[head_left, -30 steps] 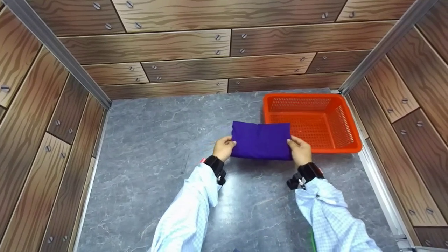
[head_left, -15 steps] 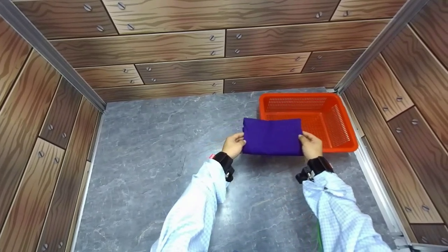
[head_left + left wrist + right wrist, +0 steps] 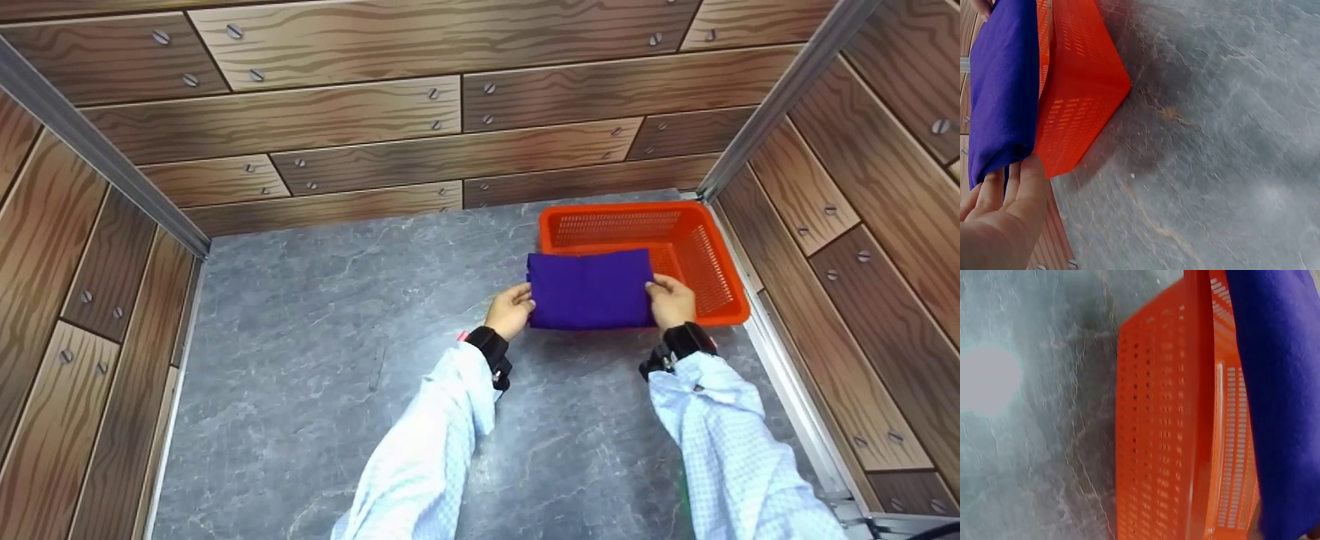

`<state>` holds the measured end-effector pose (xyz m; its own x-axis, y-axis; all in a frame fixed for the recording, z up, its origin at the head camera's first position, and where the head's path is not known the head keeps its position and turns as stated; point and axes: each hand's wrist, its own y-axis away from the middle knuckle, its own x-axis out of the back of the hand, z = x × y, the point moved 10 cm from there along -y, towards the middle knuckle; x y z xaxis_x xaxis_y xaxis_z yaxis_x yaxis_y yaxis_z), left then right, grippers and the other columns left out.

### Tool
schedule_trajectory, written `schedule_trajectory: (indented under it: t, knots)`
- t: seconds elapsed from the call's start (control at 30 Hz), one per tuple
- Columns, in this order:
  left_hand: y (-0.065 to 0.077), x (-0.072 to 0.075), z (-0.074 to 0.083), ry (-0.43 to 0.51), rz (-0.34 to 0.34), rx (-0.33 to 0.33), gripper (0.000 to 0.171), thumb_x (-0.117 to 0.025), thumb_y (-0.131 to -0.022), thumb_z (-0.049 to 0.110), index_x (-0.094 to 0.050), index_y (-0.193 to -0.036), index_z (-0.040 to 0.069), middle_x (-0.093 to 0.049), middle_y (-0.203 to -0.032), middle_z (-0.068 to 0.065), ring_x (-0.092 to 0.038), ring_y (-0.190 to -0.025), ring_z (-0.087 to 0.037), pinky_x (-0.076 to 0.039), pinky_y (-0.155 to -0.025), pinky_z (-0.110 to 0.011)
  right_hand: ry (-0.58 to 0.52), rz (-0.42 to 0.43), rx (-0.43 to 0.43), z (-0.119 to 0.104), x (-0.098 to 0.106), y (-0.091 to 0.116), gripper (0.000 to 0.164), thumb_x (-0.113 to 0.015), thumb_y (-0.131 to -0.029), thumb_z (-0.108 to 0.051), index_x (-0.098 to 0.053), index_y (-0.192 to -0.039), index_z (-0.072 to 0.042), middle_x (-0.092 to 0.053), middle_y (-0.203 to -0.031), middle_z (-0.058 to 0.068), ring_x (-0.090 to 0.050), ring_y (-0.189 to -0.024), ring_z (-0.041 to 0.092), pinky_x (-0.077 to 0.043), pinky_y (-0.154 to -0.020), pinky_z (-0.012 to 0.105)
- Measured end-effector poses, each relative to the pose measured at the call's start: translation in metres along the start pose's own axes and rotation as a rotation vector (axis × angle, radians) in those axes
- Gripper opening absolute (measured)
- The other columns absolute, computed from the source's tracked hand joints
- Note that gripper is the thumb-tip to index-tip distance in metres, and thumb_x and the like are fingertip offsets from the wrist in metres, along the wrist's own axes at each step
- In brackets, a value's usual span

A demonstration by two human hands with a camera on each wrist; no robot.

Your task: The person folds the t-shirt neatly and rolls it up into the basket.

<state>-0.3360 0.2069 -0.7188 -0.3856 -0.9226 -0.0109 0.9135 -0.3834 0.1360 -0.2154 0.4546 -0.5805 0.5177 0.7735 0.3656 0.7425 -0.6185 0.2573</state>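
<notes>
A folded purple cloth [image 3: 591, 291] is held out flat above the near left part of a red-orange plastic basket [image 3: 622, 211]. My left hand [image 3: 510, 311] pinches its left edge, thumb on top. At the opposite edge, my right hand [image 3: 673, 302] grips the cloth in the same way. From the left wrist, the cloth [image 3: 1005, 84] shows thick folded layers, with the fingers of my left hand [image 3: 1008, 225] under its end. The right wrist view has the cloth [image 3: 1283, 394] over the perforated basket [image 3: 1154, 410]; my right hand is mostly out of that frame.
The basket stands on a grey marbled surface [image 3: 315, 360], in its far right corner. Wood-patterned panels [image 3: 360, 112] with metal edge strips enclose the back and both sides. A green edge [image 3: 685, 491] peeks out beside my right sleeve.
Both hands have carried the cloth to the right and slightly away from me, so it now covers more of the basket's opening. The head view has shifted a little.
</notes>
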Motion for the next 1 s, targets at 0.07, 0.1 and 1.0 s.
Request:
schedule_trajectory:
  t: [0.07, 0.1, 1.0]
  knots:
    - [-0.019, -0.004, -0.026, 0.035, -0.005, 0.002, 0.041, -0.057, -0.086, 0.015, -0.054, -0.127, 0.009, -0.064, -0.115, -0.004, -0.061, -0.1, -0.011, -0.052, -0.077, -0.025, -0.023, 0.009, -0.01, -0.001, 0.001, -0.003, 0.036, -0.052, -0.09, -0.011, -0.054, -0.125, 0.0, -0.062, -0.097, 0.005, -0.054, -0.066, 0.001, -0.047, -0.062, 0.017]
    - [-0.017, -0.006, -0.021, 0.041, -0.008, 0.016, 0.041, -0.057, -0.087, 0.016, -0.054, -0.127, 0.009, -0.064, -0.116, -0.004, -0.061, -0.101, -0.011, -0.052, -0.078, -0.026, -0.015, 0.017, -0.008, -0.002, 0.003, -0.005, 0.036, -0.052, -0.09, -0.011, -0.055, -0.124, 0.0, -0.062, -0.096, 0.005, -0.053, -0.067, 0.001, -0.046, -0.062, 0.017]
    - [0.029, -0.035, 0.089, -0.087, -0.065, 0.114, 0.037, -0.049, -0.089, 0.014, -0.056, -0.123, 0.001, -0.06, -0.118, -0.014, -0.06, -0.1, -0.02, -0.049, -0.085, -0.033, 0.131, 0.146, 0.022, -0.013, 0.023, -0.024, 0.032, -0.051, -0.09, -0.009, -0.059, -0.12, -0.002, -0.06, -0.096, 0.012, -0.047, -0.072, 0.004, -0.039, -0.068, 0.018]
